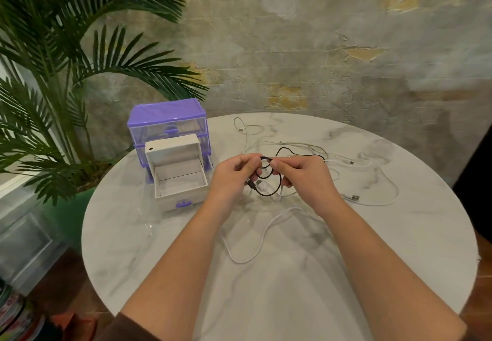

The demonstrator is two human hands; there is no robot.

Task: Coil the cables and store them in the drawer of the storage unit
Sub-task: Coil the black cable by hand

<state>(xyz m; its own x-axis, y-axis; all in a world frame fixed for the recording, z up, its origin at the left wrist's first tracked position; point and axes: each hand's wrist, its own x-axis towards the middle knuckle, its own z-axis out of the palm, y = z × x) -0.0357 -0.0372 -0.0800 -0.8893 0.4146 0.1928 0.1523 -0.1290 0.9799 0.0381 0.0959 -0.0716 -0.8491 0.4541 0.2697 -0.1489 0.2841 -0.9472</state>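
Centrally, hands (266,174) pinch black cable (269,181), seemingly mid-table.

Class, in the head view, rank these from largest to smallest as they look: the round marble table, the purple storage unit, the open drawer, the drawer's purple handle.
1. Marble table
2. Purple storage unit
3. Open drawer
4. Drawer's purple handle

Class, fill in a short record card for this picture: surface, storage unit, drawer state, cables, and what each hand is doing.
surface: round marble-look table
storage unit: purple unit with clear drawers, at the table's far left edge
drawer state: lowest drawer pulled out, nothing visible inside
black cable: black cable held in loops above the table
white cables: white cables lying loose and uncoiled on the table
left hand: left hand pinches the black cable
right hand: right hand pinches the same cable beside it
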